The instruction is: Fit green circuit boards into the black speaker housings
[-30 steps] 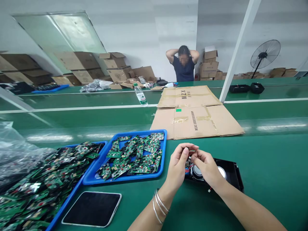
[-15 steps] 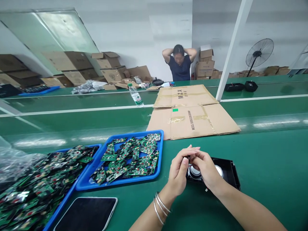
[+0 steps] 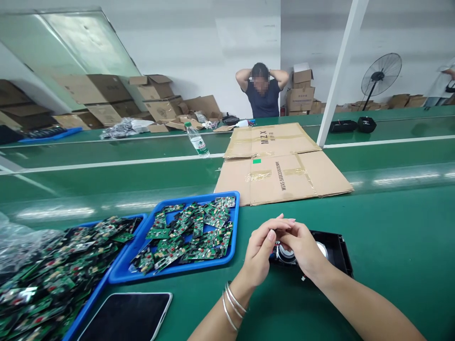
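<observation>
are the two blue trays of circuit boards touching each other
Touching. In the head view the nearer blue tray and the farther blue tray meet with no green table between them; the farther one's left corner seems to lie over the nearer one's rim.

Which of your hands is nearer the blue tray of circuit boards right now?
Left. The left hand is just right of the blue tray, a small gap between them; the right hand is farther right, over the black housing.

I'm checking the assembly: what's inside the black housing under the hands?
Inside the black housing, round metal speaker parts and red wires show. The left hand and right hand cover the rest.
</observation>
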The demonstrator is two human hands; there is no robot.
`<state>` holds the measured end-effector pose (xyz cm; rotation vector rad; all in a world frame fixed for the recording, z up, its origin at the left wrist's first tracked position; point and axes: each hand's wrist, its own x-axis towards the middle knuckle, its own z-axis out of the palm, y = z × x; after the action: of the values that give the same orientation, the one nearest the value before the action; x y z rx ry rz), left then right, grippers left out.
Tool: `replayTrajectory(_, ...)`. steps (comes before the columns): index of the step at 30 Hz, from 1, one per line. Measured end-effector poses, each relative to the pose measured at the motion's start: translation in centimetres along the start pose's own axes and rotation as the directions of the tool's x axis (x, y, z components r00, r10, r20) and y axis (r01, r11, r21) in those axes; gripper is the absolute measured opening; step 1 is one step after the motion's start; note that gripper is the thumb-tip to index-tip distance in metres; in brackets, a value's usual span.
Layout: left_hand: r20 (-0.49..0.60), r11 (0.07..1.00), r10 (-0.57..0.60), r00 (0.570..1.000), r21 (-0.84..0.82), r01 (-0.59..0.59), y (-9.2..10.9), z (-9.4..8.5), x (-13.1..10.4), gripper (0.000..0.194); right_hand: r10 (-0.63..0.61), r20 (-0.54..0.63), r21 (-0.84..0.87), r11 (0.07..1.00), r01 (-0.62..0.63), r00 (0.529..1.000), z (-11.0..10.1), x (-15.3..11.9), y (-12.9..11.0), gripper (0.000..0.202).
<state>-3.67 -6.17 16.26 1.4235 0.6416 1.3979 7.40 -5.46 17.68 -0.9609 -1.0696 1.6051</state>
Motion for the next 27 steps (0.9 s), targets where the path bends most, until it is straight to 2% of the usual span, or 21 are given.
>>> replayTrajectory(4,0.066,0.994,-0.102,0.993,0.031,0.100,0.8,-0.8,0.4,0.031,0.025,0.071,0.011,1.000,-0.025,0.997,-0.4,0.4,0.0,0.021)
replayTrajectory(7,0.100,0.943,-0.267,0.958,0.232,0.238,2.2,-1.5,1.1,0.044,0.055,0.164,-0.089,0.995,-0.041,0.985,-1.0,0.4,-0.5,0.024)
replayTrajectory(10,0.088,0.849,-0.313,0.946,0.473,0.237,3.5,-2.3,1.5,0.027,0.016,0.232,-0.323,0.944,0.062,0.973,-1.9,0.0,-1.8,0.020)
replayTrajectory(11,0.077,0.809,-0.308,0.948,0.546,0.219,3.9,-2.6,1.4,0.024,-0.036,0.228,-0.453,0.881,0.139,0.973,-2.3,-0.2,-2.3,0.017)
replayTrajectory(12,0.056,0.764,-0.310,0.949,0.609,0.213,4.3,-2.9,1.3,0.022,-0.101,0.211,-0.597,0.774,0.211,0.972,-2.8,-0.4,-2.8,0.015)
replayTrajectory(14,-0.019,0.656,-0.319,0.948,0.717,0.235,5.1,-3.3,0.8,0.019,-0.191,0.200,-0.838,0.474,0.269,0.961,-4.0,-1.0,-3.4,0.015)
replayTrajectory(16,-0.093,0.536,-0.320,0.943,0.803,0.261,5.8,-3.4,0.1,0.018,-0.127,0.270,-0.928,0.231,0.294,0.954,-5.2,-1.9,-3.5,0.018)
replayTrajectory(17,-0.110,0.484,-0.340,0.934,0.831,0.274,6.2,-3.4,-0.1,0.019,-0.048,0.333,-0.928,0.162,0.336,0.942,-5.7,-2.3,-3.2,0.019)
replayTrajectory(19,-0.087,0.446,-0.455,0.886,0.839,0.311,6.7,-3.1,-0.4,0.023,0.098,0.452,-0.891,0.106,0.442,0.887,-6.5,-3.4,-2.2,0.015)
replayTrajectory(20,-0.044,0.467,-0.542,0.839,0.814,0.344,6.8,-2.9,-0.4,0.025,0.131,0.483,-0.875,0.094,0.474,0.866,-6.8,-3.9,-1.5,0.018)
replayTrajectory(22,0.083,0.543,-0.686,0.723,0.720,0.433,6.5,-2.2,-0.3,0.026,0.121,0.478,-0.879,0.063,0.473,0.870,-7.1,-4.7,-0.2,0.023)
replayTrajectory(24,0.189,0.605,-0.737,0.649,0.612,0.509,5.3,-1.3,0.0,0.022,0.027,0.453,-0.891,0.052,0.451,0.891,-7.3,-5.1,1.2,0.018)
replayTrajectory(25,0.214,0.622,-0.740,0.638,0.579,0.528,4.5,-0.8,0.1,0.020,-0.041,0.449,-0.890,0.068,0.451,0.892,-7.4,-5.2,1.8,0.017)
replayTrajectory(27,0.212,0.640,-0.719,0.662,0.573,0.512,2.9,0.1,0.2,0.015,-0.189,0.439,-0.870,0.152,0.468,0.878,-7.7,-5.3,3.0,0.018)
